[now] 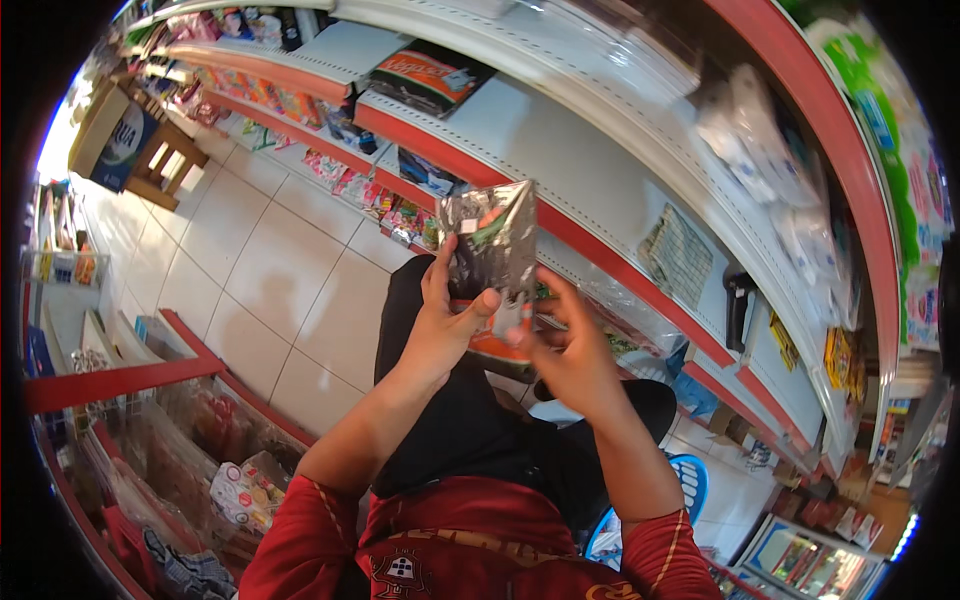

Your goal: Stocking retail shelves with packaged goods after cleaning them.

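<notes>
A flat, plastic-wrapped packet point(491, 225) with dark grey, black and orange print is held up in front of the shelf, above my lap. A small white sticker point(469, 225) is on its upper part. My left hand point(448, 319) grips the packet from its left side, thumb across the front. My right hand point(574, 341) is at the lower right edge, fingers spread and blurred. Its thumb overlaps the packet, but whether it grips cannot be made out. A similar black and orange packet point(429, 76) lies on the white shelf point(555, 139) ahead.
Folded checked cloth point(677, 247) and a black handheld object point(737, 309) sit farther right along the shelf. Wrapped white packs point(757, 135) are above. Left, a red-edged rack point(120, 381) holds bagged goods. A blue plastic stool or basket point(688, 480) is by my right leg.
</notes>
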Demonstrator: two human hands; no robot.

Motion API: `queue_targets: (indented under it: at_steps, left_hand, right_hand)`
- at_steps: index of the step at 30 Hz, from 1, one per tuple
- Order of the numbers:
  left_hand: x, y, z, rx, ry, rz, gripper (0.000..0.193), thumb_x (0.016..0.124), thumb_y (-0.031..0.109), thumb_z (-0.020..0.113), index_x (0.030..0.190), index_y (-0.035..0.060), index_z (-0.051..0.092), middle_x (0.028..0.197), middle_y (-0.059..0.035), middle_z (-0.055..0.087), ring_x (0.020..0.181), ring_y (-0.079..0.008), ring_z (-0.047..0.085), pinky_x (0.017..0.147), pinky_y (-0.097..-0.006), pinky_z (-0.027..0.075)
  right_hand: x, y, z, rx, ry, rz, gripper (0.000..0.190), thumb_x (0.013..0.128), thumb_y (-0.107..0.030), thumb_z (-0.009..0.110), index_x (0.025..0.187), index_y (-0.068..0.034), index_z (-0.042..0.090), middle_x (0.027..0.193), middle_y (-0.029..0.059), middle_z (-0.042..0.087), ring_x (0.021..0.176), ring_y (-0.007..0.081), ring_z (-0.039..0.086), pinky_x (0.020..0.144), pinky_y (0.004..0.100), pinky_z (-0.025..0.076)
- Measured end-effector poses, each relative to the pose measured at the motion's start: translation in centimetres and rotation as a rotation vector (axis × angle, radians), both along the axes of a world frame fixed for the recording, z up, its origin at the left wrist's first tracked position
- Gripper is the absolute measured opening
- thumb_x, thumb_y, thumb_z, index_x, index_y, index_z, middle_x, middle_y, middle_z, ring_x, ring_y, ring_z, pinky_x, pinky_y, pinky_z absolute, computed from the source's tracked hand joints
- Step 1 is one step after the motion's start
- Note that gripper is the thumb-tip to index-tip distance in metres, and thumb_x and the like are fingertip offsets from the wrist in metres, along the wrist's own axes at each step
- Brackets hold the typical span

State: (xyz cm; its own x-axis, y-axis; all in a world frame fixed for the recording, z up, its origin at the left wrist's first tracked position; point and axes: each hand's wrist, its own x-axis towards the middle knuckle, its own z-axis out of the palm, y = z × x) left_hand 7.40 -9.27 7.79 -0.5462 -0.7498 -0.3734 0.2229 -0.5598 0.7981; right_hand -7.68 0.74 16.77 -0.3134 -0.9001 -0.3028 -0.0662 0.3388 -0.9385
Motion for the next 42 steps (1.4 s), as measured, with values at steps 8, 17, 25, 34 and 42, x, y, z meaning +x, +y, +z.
queue_targets:
  at_steps: [8, 17, 25, 34, 42]
  left_hand:
    - [5.7, -9.4, 3.2, -0.315, 0.126, -0.032, 0.096, 0.089, 0.014, 0.083, 0.163, 0.0034, 0.023, 0.156, -0.0187, 0.044, 0.131, -0.0228, 0.055, 0.104, -0.0362, 0.05]
    - [4.1, -26.3, 4.0, -1.178, -0.547, 0.114, 0.036, 0.09, 0.022, 0.076, 0.124, 0.0082, 0.073, 0.112, -0.0136, 0.075, 0.097, -0.0266, 0.073, 0.089, -0.037, 0.056]
    - [0.7, -38.4, -0.4, -1.639, -0.746, 0.189, 0.037, 0.096, 0.04, 0.065, 0.117, 0.0109, 0.077, 0.114, -0.0181, 0.074, 0.106, -0.0389, 0.068, 0.099, -0.0455, 0.052]
    - [0.1, -40.9, -2.0, -1.428, -0.869, 0.041, 0.043, 0.095, 0.051, 0.065, 0.116, 0.0158, 0.079, 0.115, -0.0177, 0.074, 0.109, -0.0384, 0.069, 0.1, -0.0449, 0.052]
    - [0.8, -39.2, -0.9, -1.409, -0.806, 0.119, 0.04, 0.094, 0.04, 0.069, 0.122, 0.0117, 0.074, 0.121, -0.0193, 0.07, 0.111, -0.0393, 0.067, 0.099, -0.0443, 0.052]
  right_hand:
    - [-5.4, -7.8, -2.2, 0.002, -0.325, -0.192, 0.064, 0.095, -0.003, 0.07, 0.152, -0.004, 0.041, 0.124, 0.0101, 0.067, 0.098, 0.0169, 0.069, 0.076, 0.0299, 0.058]
    - [-11.4, -27.5, -5.3, -0.159, -0.335, -0.266, 0.053, 0.095, -0.006, 0.071, 0.144, -0.008, 0.048, 0.116, 0.0076, 0.069, 0.094, 0.0206, 0.068, 0.076, 0.0376, 0.056]
    - [-8.3, -35.1, -6.0, -0.103, -0.151, -0.248, 0.039, 0.094, -0.012, 0.076, 0.127, -0.003, 0.059, 0.11, 0.0095, 0.07, 0.084, 0.021, 0.069, 0.08, 0.0394, 0.063]
    - [-9.2, -36.1, -7.7, 0.013, -0.015, -0.241, 0.031, 0.093, -0.016, 0.079, 0.116, -0.002, 0.065, 0.1, 0.0076, 0.069, 0.085, 0.0194, 0.067, 0.074, 0.0353, 0.065]
    - [-7.5, -31.5, -7.6, -0.137, 0.247, -0.363, 0.033, 0.096, -0.028, 0.077, 0.116, -0.005, 0.065, 0.085, 0.0037, 0.067, 0.062, 0.0113, 0.059, 0.053, 0.0268, 0.049]
